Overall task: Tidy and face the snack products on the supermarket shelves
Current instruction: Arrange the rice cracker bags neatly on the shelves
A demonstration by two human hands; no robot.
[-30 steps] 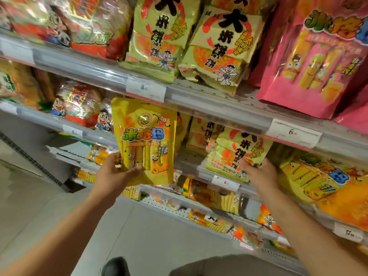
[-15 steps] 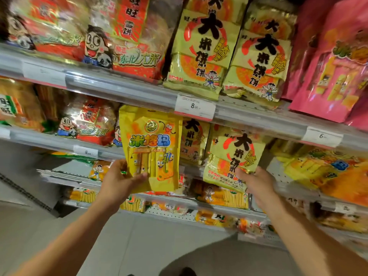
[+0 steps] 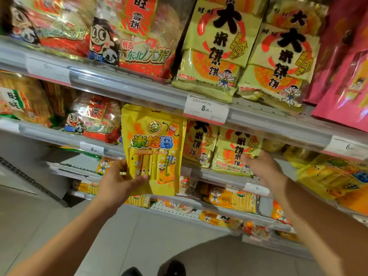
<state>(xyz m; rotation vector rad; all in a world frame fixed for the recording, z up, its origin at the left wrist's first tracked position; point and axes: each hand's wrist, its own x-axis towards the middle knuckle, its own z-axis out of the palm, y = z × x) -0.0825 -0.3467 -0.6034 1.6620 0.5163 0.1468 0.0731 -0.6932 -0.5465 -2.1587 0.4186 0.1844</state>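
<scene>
My left hand (image 3: 119,181) grips a yellow snack bag (image 3: 154,148) by its lower left corner, thumb across the front, holding it upright in front of the second shelf. My right hand (image 3: 258,166) holds the lower right part of a green-yellow rice cracker bag (image 3: 235,152) that stands on the second shelf (image 3: 219,176). A second bag of the same kind (image 3: 199,144) stands just left of it, partly hidden behind the yellow bag.
The top shelf (image 3: 129,88) carries red rice cracker bags (image 3: 143,46), two large green-yellow bags (image 3: 217,46) and pink bags (image 3: 346,66). A price tag (image 3: 206,109) reads 8.00. More yellow bags (image 3: 334,178) lie at the right; lower shelves hold small packs. Grey floor lies below.
My head has moved closer to the shelves and the view has tilted up. My left hand has kept its hold on the yellow bag; my right hand has stayed on the green-yellow bag.
</scene>
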